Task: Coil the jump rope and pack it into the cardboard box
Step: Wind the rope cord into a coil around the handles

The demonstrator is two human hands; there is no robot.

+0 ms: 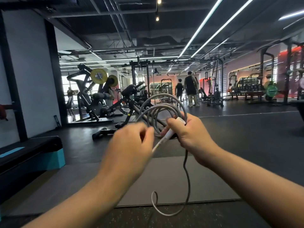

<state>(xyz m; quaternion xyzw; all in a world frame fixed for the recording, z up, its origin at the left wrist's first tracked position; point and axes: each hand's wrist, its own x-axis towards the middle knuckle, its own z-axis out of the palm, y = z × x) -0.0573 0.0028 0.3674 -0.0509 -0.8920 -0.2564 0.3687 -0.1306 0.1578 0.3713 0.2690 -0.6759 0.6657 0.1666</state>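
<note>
The right hand [190,134] has its grip closed around a white handle [172,130] of the jump rope [162,109], together with the bottom of several grey loops. The handle lies slanted across the fingers, and its lower end points down toward the left hand. The left hand [130,145] is just beside it, with thumb and fingers in a narrow pinch on a strand of the rope; this hand is blurred, so the exact contact is hard to see. The loops stand up above both hands as a loose coil, one loop wider than the others. From under the right hand a free length of rope hangs down and ends in a curl over the edge of a grey mat [164,181] on the floor [246,137]. At the left stands a black step platform [29,155] with teal sides. Further away are weight machines [92,94], and two people [187,88] stand with their backs turned.
</note>
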